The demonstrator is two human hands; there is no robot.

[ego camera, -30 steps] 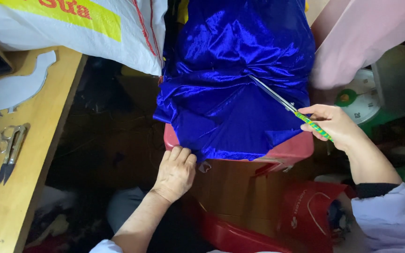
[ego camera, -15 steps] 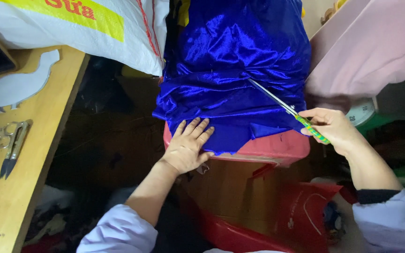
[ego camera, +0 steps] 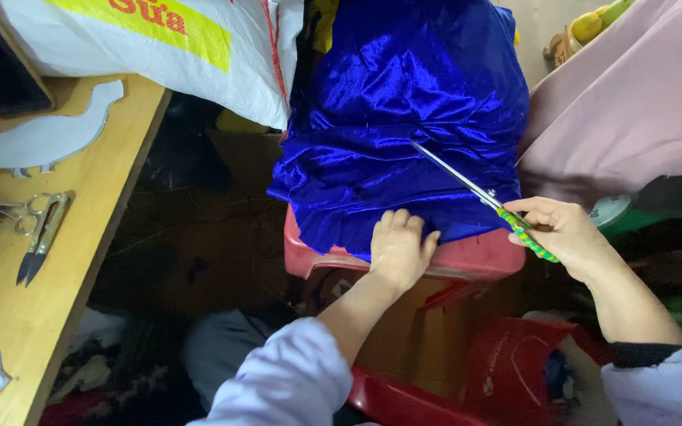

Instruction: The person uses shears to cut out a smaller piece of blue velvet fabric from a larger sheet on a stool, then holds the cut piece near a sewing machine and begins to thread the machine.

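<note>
A shiny blue satin cloth (ego camera: 404, 118) lies rumpled over a red plastic stool (ego camera: 475, 256). My left hand (ego camera: 400, 248) rests on the cloth's near edge, fingers together and pressed flat. My right hand (ego camera: 566, 233) grips scissors (ego camera: 475, 189) with a green and yellow handle. Their closed metal blades point up and left across the cloth's folds.
A wooden table (ego camera: 17, 308) at the left carries small thread snips (ego camera: 37, 237) and white cut-out shapes (ego camera: 41, 134). A white sack with a yellow patch (ego camera: 159, 47) lies at the top left. Pink cloth (ego camera: 633, 110) hangs at the right, and a red bag (ego camera: 515, 371) sits below the stool.
My left hand has moved up and to the right from the stool's edge onto the cloth's near edge. The right hand with the scissors has hardly moved.
</note>
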